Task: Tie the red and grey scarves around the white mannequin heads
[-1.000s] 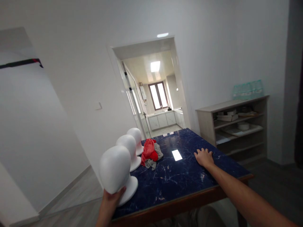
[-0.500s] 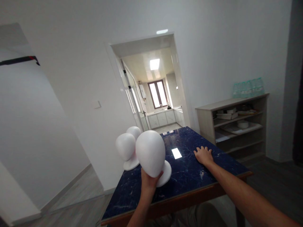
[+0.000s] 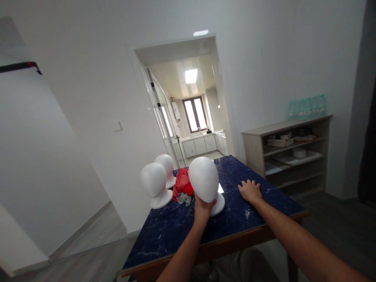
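Note:
A white mannequin head (image 3: 203, 178) with a round base is in my left hand (image 3: 202, 207), which grips it by the neck; some of the fingers are hidden behind it. My right hand (image 3: 249, 190) lies palm down on the blue marbled table (image 3: 173, 231), fingers spread and nothing in it. Left of the held head stand two more white mannequin heads, a nearer one (image 3: 153, 180) and a farther one (image 3: 165, 164). Between them and the held head lies a crumpled red cloth (image 3: 182, 182) with a grey piece of fabric (image 3: 184, 199) at its front.
Against the right wall is a shelf unit (image 3: 252, 150) with boxes and a tray inside. Several plastic bottles (image 3: 307, 107) stand on its top. Behind the table a doorway opens to a kitchen with a window (image 3: 194, 113).
My left hand has moved the held mannequin head to the right and slightly away. The red and grey cloth behind it has come into view. My right hand stays spread on the table.

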A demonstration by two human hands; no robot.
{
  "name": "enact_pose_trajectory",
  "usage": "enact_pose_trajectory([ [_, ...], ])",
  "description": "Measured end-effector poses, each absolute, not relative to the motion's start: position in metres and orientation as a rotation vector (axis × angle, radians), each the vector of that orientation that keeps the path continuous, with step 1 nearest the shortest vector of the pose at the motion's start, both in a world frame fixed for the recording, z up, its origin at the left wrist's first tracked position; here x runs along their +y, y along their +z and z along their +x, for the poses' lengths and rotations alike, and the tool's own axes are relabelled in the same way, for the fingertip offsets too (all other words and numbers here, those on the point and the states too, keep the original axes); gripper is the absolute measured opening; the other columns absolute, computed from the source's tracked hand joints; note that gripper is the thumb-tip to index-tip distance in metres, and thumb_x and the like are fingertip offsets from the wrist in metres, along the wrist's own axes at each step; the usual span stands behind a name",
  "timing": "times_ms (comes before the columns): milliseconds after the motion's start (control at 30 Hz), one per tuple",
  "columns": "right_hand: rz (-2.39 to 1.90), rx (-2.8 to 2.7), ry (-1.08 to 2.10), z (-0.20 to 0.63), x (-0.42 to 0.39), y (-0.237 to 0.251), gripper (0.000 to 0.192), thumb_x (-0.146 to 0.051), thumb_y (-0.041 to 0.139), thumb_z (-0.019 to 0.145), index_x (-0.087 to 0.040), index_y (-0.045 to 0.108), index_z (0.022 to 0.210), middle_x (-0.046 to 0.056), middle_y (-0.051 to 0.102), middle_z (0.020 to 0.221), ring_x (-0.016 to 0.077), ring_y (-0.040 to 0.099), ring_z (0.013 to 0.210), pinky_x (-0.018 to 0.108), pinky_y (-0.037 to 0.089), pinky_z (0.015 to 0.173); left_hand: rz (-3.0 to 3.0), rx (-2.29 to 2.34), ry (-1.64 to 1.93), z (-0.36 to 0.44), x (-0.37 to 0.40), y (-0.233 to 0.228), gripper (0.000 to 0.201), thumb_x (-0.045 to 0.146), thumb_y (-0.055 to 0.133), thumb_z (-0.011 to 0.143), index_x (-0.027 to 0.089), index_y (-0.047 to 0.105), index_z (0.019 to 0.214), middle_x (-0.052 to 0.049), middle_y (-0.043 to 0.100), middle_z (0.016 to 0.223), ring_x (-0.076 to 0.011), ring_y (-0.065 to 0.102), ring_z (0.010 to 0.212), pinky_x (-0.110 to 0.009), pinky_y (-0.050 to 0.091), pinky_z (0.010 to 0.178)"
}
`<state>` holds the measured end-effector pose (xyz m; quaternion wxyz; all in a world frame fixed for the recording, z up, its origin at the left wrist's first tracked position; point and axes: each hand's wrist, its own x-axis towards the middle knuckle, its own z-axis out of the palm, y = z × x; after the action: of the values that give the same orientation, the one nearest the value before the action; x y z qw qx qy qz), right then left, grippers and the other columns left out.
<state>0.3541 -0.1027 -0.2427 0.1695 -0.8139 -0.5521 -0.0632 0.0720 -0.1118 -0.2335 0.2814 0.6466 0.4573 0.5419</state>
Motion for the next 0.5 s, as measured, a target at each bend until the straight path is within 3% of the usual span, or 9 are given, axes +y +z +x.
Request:
enact_pose_trajectory([
  [400,-2.309,-1.579,-0.21,0.3551,-0.1036,-0.2416,0.052,-0.048,0.037,0.108,-0.015,0.07,0.132,0.023,0.063,0.135,0.0433,0.053,0.126,0.062,0.035,0.105,1.751,1.216,1.42,0.0742,-0.1075,-0.2379,0.091,0.028,0.092,0.068,0.019,0.047,0.147,-0.018,0.066,0.143,-0.0342,0.06,0.138,-0.044,0.045,0.116],
  [500,-2.317,-1.586,-0.195,0.3556,-0.103,-0.2418,0.052,-0.048,0.037,0.108,-0.015,0.07,0.132,0.023,0.063,0.135,0.043,0.053,0.126,0.063,0.035,0.105,1.762,1.198,1.379,0.0661,-0.1096,-0.2436,0.095,0.024,0.093,0.061,0.02,0.052,0.146,-0.018,0.065,0.144,-0.0377,0.057,0.141,-0.048,0.042,0.119],
])
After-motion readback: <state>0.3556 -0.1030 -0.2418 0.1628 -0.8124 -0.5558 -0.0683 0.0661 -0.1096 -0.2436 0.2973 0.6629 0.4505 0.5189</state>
